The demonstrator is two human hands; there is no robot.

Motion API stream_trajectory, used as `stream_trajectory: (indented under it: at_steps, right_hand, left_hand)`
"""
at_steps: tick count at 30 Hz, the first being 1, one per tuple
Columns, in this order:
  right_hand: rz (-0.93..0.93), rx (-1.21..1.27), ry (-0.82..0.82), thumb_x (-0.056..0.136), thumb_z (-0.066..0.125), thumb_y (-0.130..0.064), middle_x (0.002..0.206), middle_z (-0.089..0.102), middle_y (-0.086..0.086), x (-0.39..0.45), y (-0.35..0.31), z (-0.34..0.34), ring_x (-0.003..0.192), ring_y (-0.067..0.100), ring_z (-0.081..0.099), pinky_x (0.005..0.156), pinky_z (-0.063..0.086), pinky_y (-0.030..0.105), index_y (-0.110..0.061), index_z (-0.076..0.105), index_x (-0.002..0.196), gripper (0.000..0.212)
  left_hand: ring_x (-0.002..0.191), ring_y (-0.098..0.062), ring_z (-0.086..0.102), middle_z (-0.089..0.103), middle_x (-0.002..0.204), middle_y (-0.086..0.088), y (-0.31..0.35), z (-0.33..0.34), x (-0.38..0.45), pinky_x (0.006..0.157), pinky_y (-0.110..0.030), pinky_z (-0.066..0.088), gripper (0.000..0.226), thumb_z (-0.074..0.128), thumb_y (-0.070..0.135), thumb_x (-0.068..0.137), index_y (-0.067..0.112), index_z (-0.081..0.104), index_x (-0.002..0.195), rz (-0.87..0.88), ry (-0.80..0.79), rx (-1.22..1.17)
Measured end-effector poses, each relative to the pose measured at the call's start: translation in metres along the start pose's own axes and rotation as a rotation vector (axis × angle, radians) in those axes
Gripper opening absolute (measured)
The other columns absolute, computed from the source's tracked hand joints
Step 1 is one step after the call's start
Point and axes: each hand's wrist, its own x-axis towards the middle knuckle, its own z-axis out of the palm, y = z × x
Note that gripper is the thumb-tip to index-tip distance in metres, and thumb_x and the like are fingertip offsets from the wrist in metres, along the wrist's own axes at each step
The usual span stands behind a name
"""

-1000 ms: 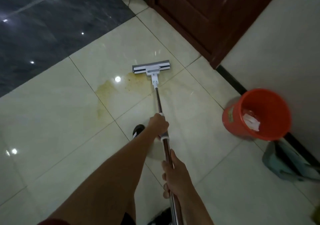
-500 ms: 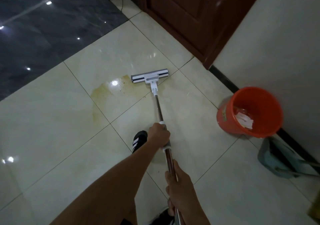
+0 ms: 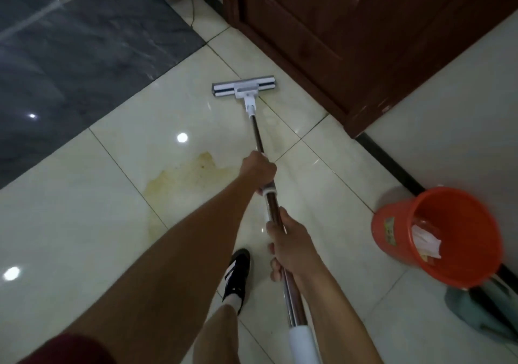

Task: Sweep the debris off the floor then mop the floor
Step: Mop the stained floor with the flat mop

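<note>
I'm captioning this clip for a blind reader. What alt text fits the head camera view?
Seen from above, a person grips a flat mop by its metal pole, left hand ahead of right hand, its head on cream floor tiles beyond a yellowish spill. An orange bucket stands right by the wall, beyond a dark wooden door.

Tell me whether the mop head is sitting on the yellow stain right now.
No, the mop head rests on clean tile near the wooden door, well beyond the yellow stain.
</note>
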Motion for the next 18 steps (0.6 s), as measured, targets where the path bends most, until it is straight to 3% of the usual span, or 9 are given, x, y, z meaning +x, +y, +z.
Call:
stream_trajectory:
  at_steps: [5,8,11,12,15,18]
  right_hand:
    - [0.031,-0.011,0.003,0.104,0.048,-0.025,0.068,0.049,0.004,0.04,-0.032,0.012,0.035,0.011,0.043,0.038,0.041,0.023,-0.02,0.045,0.142,0.039]
    - [0.017,-0.012,-0.006,0.104,0.048,-0.023,0.067,0.047,0.003,0.023,-0.015,0.012,0.039,0.012,0.043,0.043,0.043,0.027,-0.025,0.046,0.142,0.039]
    - [0.018,-0.035,-0.007,0.104,0.048,-0.024,0.071,0.05,0.002,-0.001,0.012,0.01,0.042,0.01,0.045,0.047,0.044,0.027,-0.03,0.043,0.146,0.043]
    - [0.025,-0.035,-0.009,0.104,0.048,-0.024,0.072,0.05,0.001,-0.011,0.023,0.008,0.044,0.011,0.046,0.049,0.045,0.028,-0.031,0.041,0.147,0.045]
    - [0.039,-0.036,-0.013,0.104,0.048,-0.025,0.082,0.051,0.004,-0.051,0.071,-0.008,0.05,0.013,0.047,0.054,0.047,0.031,-0.033,0.037,0.151,0.049]
    - [0.005,-0.095,-0.024,0.104,0.048,-0.026,0.099,0.046,0.004,-0.093,0.13,-0.03,0.061,0.01,0.044,0.072,0.047,0.035,-0.026,0.038,0.151,0.048]
  left_hand:
    - [0.048,-0.026,0.066,0.059,0.074,-0.009,0.019,-0.019,0.047,0.035,-0.031,0.052,0.019,0.06,0.016,0.088,0.005,0.047,0.081,-0.013,-0.021,0.045]
    - [0.05,-0.029,0.065,0.056,0.08,-0.01,0.009,-0.009,0.031,0.034,-0.033,0.051,0.014,0.059,0.015,0.088,0.008,0.048,0.095,-0.025,-0.041,0.051]
    - [0.04,-0.03,0.065,0.058,0.081,-0.014,-0.005,0.0,0.0,0.035,-0.035,0.052,0.013,0.059,0.014,0.09,0.006,0.048,0.092,-0.052,-0.065,0.04]
    - [0.045,-0.031,0.068,0.06,0.085,-0.016,-0.009,0.005,-0.015,0.037,-0.037,0.054,0.013,0.058,0.014,0.091,0.005,0.051,0.096,-0.06,-0.07,0.031]
    - [0.082,-0.034,0.072,0.066,0.11,-0.018,-0.031,0.03,-0.067,0.056,-0.042,0.063,0.034,0.055,0.017,0.094,0.003,0.055,0.125,-0.049,-0.134,0.062]
    - [0.091,-0.033,0.071,0.066,0.116,-0.016,-0.063,0.076,-0.12,0.062,-0.038,0.063,0.038,0.058,0.017,0.095,0.003,0.054,0.13,-0.024,-0.176,0.06]
